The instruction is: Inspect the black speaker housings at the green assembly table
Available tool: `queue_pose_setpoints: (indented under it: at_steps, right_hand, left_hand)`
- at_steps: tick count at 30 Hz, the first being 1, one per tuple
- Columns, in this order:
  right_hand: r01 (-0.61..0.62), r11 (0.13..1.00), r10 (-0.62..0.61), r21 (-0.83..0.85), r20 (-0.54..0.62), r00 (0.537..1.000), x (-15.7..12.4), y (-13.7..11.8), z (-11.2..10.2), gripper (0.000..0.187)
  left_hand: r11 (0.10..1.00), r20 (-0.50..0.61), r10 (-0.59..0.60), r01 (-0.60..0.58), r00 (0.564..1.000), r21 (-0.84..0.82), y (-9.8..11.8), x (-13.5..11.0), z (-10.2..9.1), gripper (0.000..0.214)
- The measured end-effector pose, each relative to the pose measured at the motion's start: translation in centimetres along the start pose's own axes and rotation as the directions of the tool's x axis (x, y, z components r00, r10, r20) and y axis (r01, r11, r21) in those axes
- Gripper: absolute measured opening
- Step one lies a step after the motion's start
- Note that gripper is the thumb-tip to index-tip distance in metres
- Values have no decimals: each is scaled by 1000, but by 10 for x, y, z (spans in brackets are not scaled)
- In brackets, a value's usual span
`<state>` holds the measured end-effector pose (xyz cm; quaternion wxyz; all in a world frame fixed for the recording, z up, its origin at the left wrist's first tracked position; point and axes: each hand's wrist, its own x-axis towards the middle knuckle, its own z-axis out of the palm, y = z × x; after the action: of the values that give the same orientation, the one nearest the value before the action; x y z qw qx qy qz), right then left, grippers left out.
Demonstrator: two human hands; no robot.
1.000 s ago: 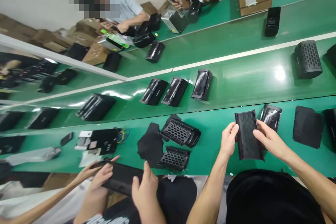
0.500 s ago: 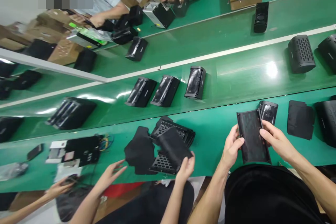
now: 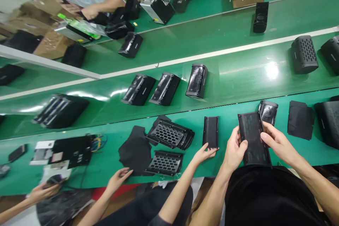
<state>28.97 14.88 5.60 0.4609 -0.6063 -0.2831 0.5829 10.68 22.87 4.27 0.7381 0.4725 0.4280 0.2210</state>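
Now a co-worker's hand [image 3: 202, 153] has set a covered grille [image 3: 210, 131] down nearby, while left hand [image 3: 234, 150] and right hand [image 3: 275, 143] grip the mesh-covered grille [image 3: 253, 137], best pressed flat.

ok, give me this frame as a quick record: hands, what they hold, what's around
left hand: grips the left edge of a black mesh panel, thumb on its face
right hand: holds the panel's right edge, fingers on its face
panel: held tilted above the green bench
beside the hands: small black speaker part behind the panel, black cloth piece to its right
co-worker's hand: fingertips at a flat black panel on the bench
further left: stacked black grilles, single grille
belt: black speakers in a row
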Motion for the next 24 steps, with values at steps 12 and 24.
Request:
queue_pose_setpoints:
  at_steps: [12,24]
  right_hand:
    - [-214,946,213,244,32,977,4,-1,-10,65]
    - [-130,980,37,-148,-509,860,33,54,-58,63]
  left_hand:
    - [725,187,-285,339,940,-600,-1,4,26,79]
    - [570,371,-226,431,901,-699,-8,1,-8,84]
